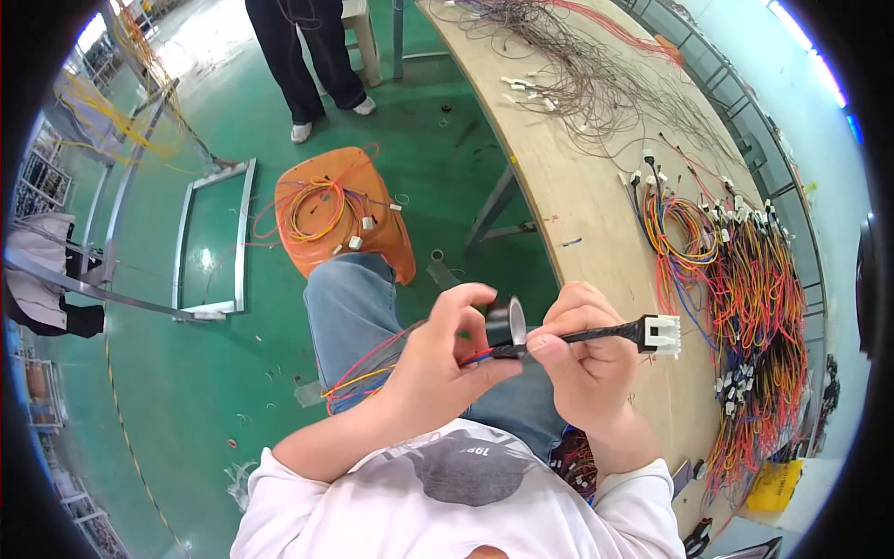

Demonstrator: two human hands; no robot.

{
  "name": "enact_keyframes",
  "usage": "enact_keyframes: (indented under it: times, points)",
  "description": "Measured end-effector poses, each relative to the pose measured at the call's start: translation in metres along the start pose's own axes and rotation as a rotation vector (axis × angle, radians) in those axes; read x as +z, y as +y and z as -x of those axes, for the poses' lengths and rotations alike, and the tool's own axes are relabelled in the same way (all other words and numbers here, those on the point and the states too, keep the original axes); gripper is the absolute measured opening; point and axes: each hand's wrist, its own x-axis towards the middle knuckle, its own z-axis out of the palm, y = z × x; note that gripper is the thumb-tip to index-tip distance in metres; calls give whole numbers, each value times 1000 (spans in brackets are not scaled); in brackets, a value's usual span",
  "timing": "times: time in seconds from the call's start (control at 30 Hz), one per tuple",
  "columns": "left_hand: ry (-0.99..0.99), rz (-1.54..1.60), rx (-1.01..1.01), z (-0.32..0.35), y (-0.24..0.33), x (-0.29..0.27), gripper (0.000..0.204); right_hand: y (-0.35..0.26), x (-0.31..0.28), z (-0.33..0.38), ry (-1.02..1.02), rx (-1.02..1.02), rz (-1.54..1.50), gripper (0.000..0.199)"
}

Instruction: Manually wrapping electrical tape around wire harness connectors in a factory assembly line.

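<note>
Look down first over a broad green floor, then across to the right, along a long pale table. Catch on it a big heap of wires in red, yellow and dark strands, dotted with white ends. Up top, glimpse another person's dark-trousered legs; nearer, just beyond a denim knee, an orange chair bearing a loose coil of wires.

Now in close! See the left hand above the lap, with fingers loosely curled on the tape and thumb under the wires; just beside it, the right hand, with thumb and forefinger pinched tight and the rest folded in. Pinched there: a black-wrapped cable, spanning both hands above the lap, trailing coloured wires leftward. Between the hands, spot a black tape roll, on edge, right by the cable. Last, out beyond the right hand, a white plug at the cable's end.
</note>
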Motion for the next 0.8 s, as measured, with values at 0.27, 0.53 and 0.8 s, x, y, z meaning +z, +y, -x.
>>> enact_keyframes:
  times: [0.27, 0.53, 0.8]
  points:
    - [20, 1182, -574, -13, 7, -24, 33, 1, 6, 3, -3, -67, 47, 9]
    - [-152, 566, 188, -8, -15, -24, 16, -5, 5, 0, 60, 89, -38, 10]
    - [-78, 546, -18, -8, -6, -21, 12, 3, 20, 1, -79, 212, -76, 12]
